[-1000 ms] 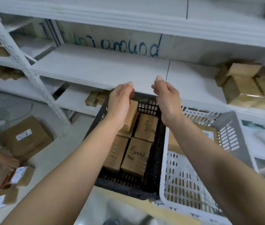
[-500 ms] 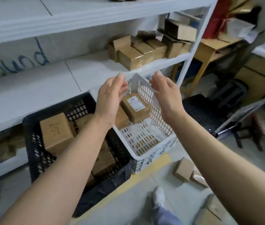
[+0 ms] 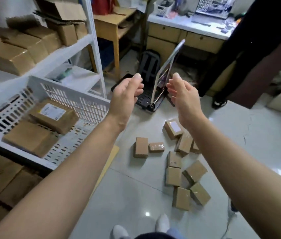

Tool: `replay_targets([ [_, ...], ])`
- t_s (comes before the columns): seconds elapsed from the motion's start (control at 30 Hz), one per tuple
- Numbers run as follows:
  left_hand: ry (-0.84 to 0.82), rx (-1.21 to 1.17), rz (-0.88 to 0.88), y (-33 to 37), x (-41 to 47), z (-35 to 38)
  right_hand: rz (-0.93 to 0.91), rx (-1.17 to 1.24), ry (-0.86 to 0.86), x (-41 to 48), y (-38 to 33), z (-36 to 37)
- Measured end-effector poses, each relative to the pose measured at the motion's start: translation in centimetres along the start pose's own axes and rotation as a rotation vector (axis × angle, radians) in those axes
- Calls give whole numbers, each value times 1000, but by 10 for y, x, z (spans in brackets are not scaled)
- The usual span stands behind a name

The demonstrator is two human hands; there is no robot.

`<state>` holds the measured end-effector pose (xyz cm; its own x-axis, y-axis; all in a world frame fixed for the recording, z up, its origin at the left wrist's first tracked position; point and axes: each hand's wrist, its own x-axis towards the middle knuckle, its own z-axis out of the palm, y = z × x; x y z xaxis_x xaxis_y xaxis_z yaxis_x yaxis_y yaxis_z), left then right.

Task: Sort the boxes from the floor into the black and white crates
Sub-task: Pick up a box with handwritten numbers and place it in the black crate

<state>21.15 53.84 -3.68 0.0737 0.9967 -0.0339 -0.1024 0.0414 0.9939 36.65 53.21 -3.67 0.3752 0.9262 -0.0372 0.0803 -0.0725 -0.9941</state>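
Observation:
Several small cardboard boxes (image 3: 172,175) lie scattered on the pale floor at lower centre-right; one with a white label (image 3: 173,128) lies farthest back. The white crate (image 3: 70,95) stands at the left with two boxes in it, one of them labelled (image 3: 53,114). Only a corner of the black crate (image 3: 7,178) shows at the lower left, packed with boxes. My left hand (image 3: 126,95) and my right hand (image 3: 182,94) are raised side by side in mid-air above the floor, fingers loosely curled, holding nothing.
A white shelf (image 3: 91,40) loaded with cartons rises at the left. A folded hand trolley (image 3: 155,87) lies on the floor behind my hands. A wooden table (image 3: 115,23) and a cabinet (image 3: 184,37) stand at the back. A person in dark trousers (image 3: 239,49) stands at the right. My shoes (image 3: 162,223) show below.
My view has swung right, from the black crate past the white crate to the boxes on the floor. Both hands stayed raised and empty in front of me.

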Motion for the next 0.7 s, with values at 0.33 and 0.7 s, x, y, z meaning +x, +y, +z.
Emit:
replay_targets([
  [0.33,-170,62,-53,-31,23,152,56,-8,150,42,25,-145],
  [0.7,-246,111,-129,-67,80,235,188,49,249,109,73,-215],
])
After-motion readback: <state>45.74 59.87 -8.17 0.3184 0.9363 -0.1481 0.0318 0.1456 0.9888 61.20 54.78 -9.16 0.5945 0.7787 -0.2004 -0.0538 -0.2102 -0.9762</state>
